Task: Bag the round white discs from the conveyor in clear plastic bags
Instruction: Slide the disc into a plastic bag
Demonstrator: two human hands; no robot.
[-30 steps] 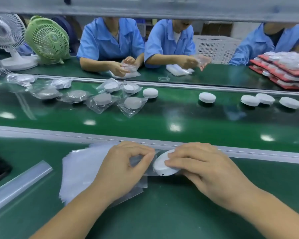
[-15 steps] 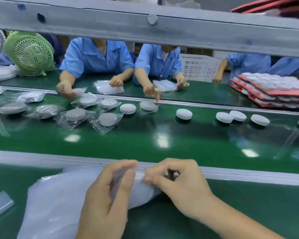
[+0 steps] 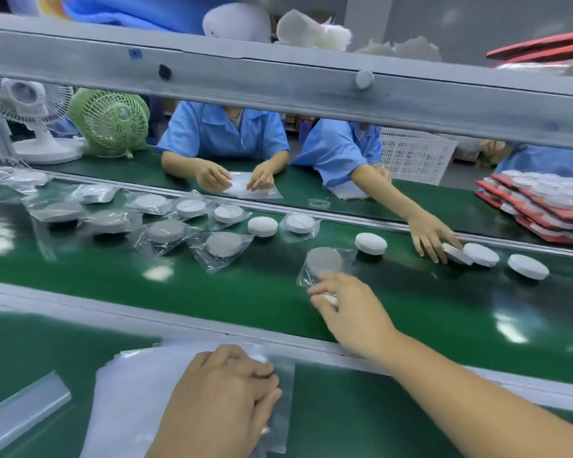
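- The right hand [image 3: 348,309] is out over the green conveyor belt [image 3: 212,292]. Its fingers bend down onto the near edge of a bagged disc [image 3: 324,261] lying flat on the belt. Whether they pinch the plastic or only touch it cannot be told, because of blur.
- First risk: if film is caught under those fingertips, pulling the hand back would likely drag the bag toward the near rail [image 3: 80,305] or flip it.
- The bag's mouth is not readable here. If it is unsealed, a tug could slide the disc out.
- The left hand [image 3: 222,398] sits knuckles-up on the stack of clear bags [image 3: 139,385] on the near bench, with fingers curled and thumb against forefinger. Whether a bag is pinched there cannot be told.
- The film looks slick. A careless lift could probably fan several bags off the stack instead of one, which would slow the next cycle.
- A bare disc [image 3: 371,242] lies just beyond the bagged one, on the far right side, and looks like the likely next pick. A quick reach could bump the fresh bag.
- Traffic ahead: another worker's hand [image 3: 430,236] reaches from the far side onto discs at the right. Two reaches into that stretch could clash or knock a disc.
- Another loose disc [image 3: 528,266] waits at far right, and bagged ones [image 3: 224,244] crowd the left — a sloppy drop might pile bags on top of each other.
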